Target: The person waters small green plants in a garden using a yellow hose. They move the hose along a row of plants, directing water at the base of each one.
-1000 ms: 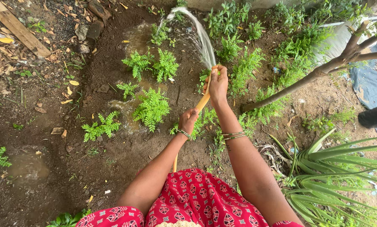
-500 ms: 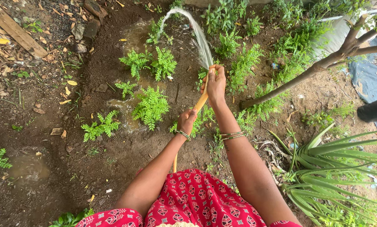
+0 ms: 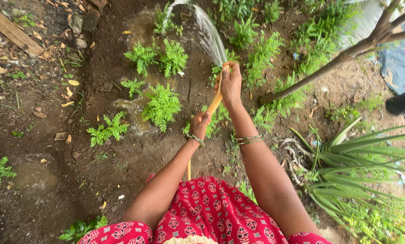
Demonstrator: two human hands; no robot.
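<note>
Yellow rubber garden hose (image 3: 215,103) runs up the scene's middle, gripped by both hands. Right hand (image 3: 231,84) closes around its far tip, seemingly pinching it so water (image 3: 209,36) fans over green ferns (image 3: 161,106); left hand (image 3: 200,125), fist-closed nearer, steadies it.

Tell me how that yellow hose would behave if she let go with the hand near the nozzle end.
The yellow hose would probably droop; it looks bendy, running from the left hand to the right hand. The water jet suggests its free end might whip about. Its surface is likely wet and slippery.
</note>
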